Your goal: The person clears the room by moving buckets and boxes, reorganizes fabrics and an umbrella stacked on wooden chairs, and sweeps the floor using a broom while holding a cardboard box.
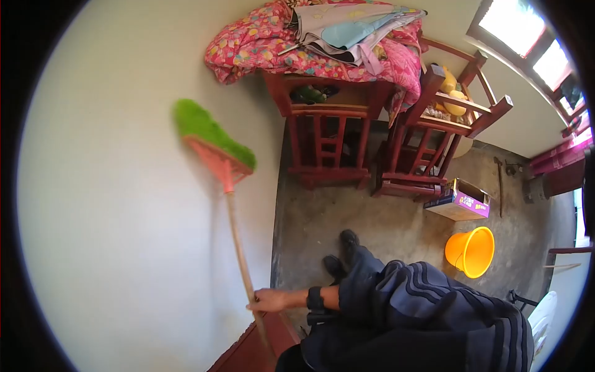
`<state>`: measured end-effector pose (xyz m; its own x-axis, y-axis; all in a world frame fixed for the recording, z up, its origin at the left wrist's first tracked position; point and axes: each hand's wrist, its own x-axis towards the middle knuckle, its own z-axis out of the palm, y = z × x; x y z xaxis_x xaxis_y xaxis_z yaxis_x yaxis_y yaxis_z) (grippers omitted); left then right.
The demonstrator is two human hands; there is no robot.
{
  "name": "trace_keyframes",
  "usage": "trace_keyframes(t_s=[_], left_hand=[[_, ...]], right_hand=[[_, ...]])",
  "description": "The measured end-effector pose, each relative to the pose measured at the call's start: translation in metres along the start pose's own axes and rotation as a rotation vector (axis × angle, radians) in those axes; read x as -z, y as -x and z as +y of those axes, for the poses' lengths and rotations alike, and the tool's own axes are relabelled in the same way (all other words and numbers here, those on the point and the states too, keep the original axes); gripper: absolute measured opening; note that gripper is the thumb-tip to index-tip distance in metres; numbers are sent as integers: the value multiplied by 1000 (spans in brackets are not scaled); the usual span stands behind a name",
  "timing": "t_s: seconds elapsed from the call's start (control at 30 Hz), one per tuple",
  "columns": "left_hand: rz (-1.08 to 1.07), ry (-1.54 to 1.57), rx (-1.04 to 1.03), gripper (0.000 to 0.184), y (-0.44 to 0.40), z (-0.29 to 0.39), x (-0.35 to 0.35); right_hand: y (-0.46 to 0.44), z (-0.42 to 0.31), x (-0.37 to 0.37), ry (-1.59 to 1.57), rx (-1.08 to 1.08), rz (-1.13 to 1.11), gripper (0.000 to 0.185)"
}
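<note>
The right hand (269, 301) is closed round the wooden handle of a broom (240, 248), the fingers wrapped about it with no gap to be seen. The left hand is out of view, so I cannot tell how it stands. A black wristband (315, 299) sits on the right wrist, below a pushed-up dark sleeve (358, 291).

The broom runs through the right hand: its green bristles (207, 133) and coral-coloured head lie well above the grip, tilted, in front of the pale wall (124, 217), while the lower part of the handle passes below the hand. Whether the bristles touch the wall, I cannot tell.

Counted, there is one broom, one yellow bucket (457, 251) tilted toward the right in this view, and one open cardboard box (474, 204) near it on the grey floor (396, 226). Two dark shoes (349, 237) show near the right hand. Farther off, one loosely folded umbrella (347, 28) lies on one pink floral quilt (251, 40), which covers red wooden furniture (328, 110)
</note>
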<state>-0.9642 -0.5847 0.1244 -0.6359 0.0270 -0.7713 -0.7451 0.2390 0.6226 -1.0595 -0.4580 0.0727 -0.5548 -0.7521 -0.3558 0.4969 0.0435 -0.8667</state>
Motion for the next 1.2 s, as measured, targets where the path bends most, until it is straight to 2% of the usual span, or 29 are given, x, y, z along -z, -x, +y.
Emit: trace_keyframes(t_s=[0.13,0.2,0.3,0.37,0.43,0.5,0.57,0.63,0.67,0.8,0.93,1.0,1.07,1.13,1.2], left_hand=[[-30,-88,149,34,-13,-21,6],[-64,-167,233,34,-22,-26,8],[-126,-414,319,35,-42,-29,14],[48,-677,10,36,-73,-40,14],[288,-579,-300,36,-139,-33,2],[260,-280,23,46,-184,37,-23],[219,-341,-57,52,-233,58,-23],[259,-413,28,54,-256,46,-15],[267,-453,62,55,-270,40,-13],[297,-562,25,54,-292,-1,3],[237,-657,284,58,-312,-15,-2],[222,-708,255,62,-311,-18,3],[195,-798,163,63,-289,-29,25],[173,-826,233,62,-244,-38,45],[153,-1126,138,47,-219,-127,113]], right_hand=[[0,36,62,295,-41,121,52],[35,46,107,-9,18,104,51],[96,48,182,-348,-103,398,45],[138,68,236,-415,-87,639,39],[190,66,284,-407,-91,829,37],[233,70,331,-387,-54,971,38],[257,70,352,-429,-62,1094,39],[273,53,371,-459,-57,1236,40],[279,55,380,-442,-54,1231,40],[286,61,370,-443,-159,1185,42],[300,88,339,-476,-267,1168,44],[300,95,332,-474,-288,1172,44],[305,111,316,-477,-309,1190,43],[309,115,306,-417,-318,1195,41],[311,126,275,-421,-322,1206,41]])
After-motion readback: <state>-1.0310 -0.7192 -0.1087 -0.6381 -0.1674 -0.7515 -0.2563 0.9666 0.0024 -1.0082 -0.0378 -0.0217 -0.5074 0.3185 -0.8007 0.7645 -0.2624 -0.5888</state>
